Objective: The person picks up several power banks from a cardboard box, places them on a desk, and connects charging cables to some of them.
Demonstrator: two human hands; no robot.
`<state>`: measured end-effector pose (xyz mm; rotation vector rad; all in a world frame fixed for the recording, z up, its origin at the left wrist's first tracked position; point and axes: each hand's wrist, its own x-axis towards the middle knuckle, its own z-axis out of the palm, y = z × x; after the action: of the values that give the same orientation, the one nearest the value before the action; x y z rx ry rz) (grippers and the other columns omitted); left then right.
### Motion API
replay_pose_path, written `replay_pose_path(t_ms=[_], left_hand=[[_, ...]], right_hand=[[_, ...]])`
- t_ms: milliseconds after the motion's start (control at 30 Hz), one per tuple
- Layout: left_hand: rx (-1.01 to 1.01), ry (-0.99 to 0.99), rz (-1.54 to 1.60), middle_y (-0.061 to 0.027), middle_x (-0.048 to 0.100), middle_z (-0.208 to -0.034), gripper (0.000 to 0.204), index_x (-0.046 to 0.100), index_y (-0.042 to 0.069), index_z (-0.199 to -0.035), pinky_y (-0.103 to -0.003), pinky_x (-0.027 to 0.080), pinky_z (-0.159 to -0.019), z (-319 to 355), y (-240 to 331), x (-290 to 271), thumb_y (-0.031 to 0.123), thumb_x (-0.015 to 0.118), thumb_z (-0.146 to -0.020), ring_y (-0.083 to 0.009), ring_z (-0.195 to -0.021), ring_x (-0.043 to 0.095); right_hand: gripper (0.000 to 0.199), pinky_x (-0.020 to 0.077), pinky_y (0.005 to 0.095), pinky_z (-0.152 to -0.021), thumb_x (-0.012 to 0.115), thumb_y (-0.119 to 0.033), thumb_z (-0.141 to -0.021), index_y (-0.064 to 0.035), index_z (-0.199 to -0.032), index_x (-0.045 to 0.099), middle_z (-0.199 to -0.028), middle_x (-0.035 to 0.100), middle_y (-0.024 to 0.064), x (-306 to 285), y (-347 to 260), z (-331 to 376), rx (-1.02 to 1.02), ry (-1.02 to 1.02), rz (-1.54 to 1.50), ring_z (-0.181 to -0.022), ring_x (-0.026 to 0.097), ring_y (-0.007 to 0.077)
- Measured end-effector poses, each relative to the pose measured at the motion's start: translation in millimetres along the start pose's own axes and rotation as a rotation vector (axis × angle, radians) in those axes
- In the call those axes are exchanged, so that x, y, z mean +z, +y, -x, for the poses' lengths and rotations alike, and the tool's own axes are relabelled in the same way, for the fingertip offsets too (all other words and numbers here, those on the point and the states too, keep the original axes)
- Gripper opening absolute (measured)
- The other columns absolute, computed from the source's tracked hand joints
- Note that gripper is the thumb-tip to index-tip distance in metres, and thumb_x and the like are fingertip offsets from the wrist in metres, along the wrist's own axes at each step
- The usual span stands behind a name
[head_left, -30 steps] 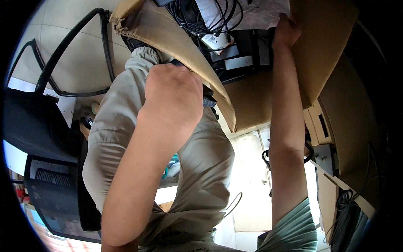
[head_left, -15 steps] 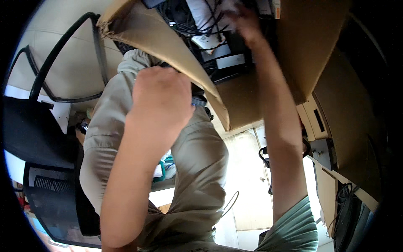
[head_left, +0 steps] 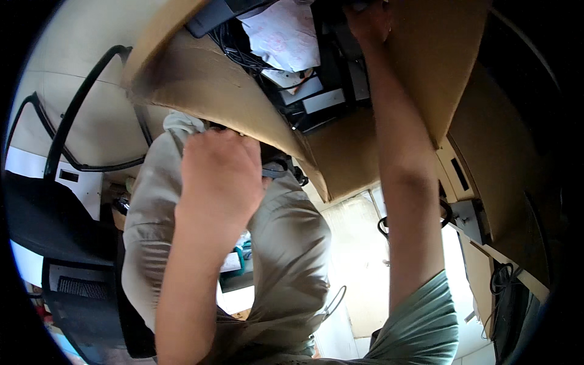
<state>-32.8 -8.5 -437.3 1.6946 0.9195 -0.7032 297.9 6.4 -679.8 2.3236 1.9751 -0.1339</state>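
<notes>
A large cardboard box (head_left: 344, 146) stands open in front of me, full of electronics and cables. My right hand (head_left: 369, 24) reaches deep inside, by the box's right wall. Its fingers are partly cut off by the upper edge, beside dark objects, so its hold is unclear. A crumpled white bag (head_left: 283, 33) lies left of it, with black cables (head_left: 234, 52) alongside. Below the bag are a white device (head_left: 286, 79) and a flat box with a pale side (head_left: 323, 101). My left hand (head_left: 220, 167) is closed just below the near flap; a dark grey curved piece (head_left: 275, 168) shows beside its fingers.
Black chair frames (head_left: 91, 109) stand on the left, with a mesh-backed chair (head_left: 79, 298) nearer. My legs (head_left: 289, 231) are under my arms. Bundled cables (head_left: 502, 280) hang at the lower right, and a beige drawer-like unit (head_left: 453, 170) is right of the box.
My right hand has moved off the white bag and cables toward the box's right wall. The bag now lies uncovered. My left hand and the flap sit slightly lower in view.
</notes>
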Motion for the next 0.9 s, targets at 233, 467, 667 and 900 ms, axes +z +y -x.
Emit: replay_pose_path(t_ms=[233,467,667,900], left_hand=[[0.013,0.056,0.023,-0.013,0.064,-0.102,0.055,0.061,0.005,-0.108,-0.042,0.05,-0.08,5,-4,6,0.028,0.086,-0.064,-0.029,-0.095,0.064],[0.022,-0.042,-0.006,-0.0126,0.063,-0.105,0.058,0.059,0.004,-0.11,-0.042,0.049,-0.083,4,-4,2,0.027,0.086,-0.064,-0.0299,-0.097,0.063],[0.045,0.117,0.012,-0.0119,0.063,-0.104,0.058,0.061,0.005,-0.11,-0.043,0.049,-0.082,11,-7,5,0.028,0.086,-0.064,-0.0306,-0.097,0.062],[0.056,0.1,0.023,-0.0114,0.063,-0.105,0.057,0.061,0.005,-0.109,-0.043,0.049,-0.081,8,-7,4,0.028,0.086,-0.063,-0.0301,-0.097,0.063]], right_hand=[[0.075,0.0472,0.0513,-0.1,0.077,-0.023,-0.075,-0.0211,-0.144,0.045,-0.147,0.04,0.0173,-5,-31,-26,0.407,-0.273,0.215,-0.129,0.045,0.0412],[0.077,0.0422,0.0539,-0.105,0.075,-0.02,-0.075,-0.0218,-0.146,0.043,-0.148,0.041,0.0159,22,14,-21,0.192,-0.149,0.082,-0.131,0.044,0.0424],[0.075,0.0396,0.0557,-0.107,0.072,-0.019,-0.079,-0.0231,-0.147,0.039,-0.15,0.039,0.0133,-8,-28,-19,0.291,-0.3,0.147,-0.135,0.039,0.0405],[0.085,0.038,0.0546,-0.109,0.075,-0.026,-0.079,-0.0244,-0.151,0.031,-0.15,0.039,0.0148,-16,-24,-11,0.29,-0.28,-0.006,-0.135,0.04,0.0393]])
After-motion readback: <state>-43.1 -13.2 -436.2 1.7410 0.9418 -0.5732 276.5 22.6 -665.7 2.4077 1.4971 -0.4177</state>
